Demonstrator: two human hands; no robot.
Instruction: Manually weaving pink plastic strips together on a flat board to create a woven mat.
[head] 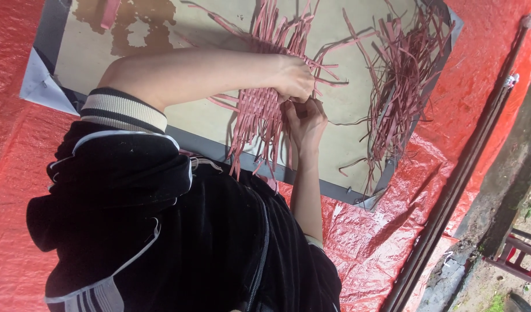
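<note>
Both hands meet on a woven mat of pink strips (265,98) lying on a pale board (190,29). The left hand (294,78) presses its edge; the right hand (306,121) pinches strips just beside it. A loose pile of strips (398,75) lies near, over a red tarp (485,69).

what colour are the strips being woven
Dusty pink, seen in the head view: the woven strips under both hands.

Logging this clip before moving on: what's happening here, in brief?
A person in a black jacket is working a half-woven mat of pink strips on a beige board that lies on a red tarp. Both hands meet at the mat's edge: one hand presses on the weave, the other hand pinches strips beside it. A loose pile of pink strips lies further along the board.
</note>
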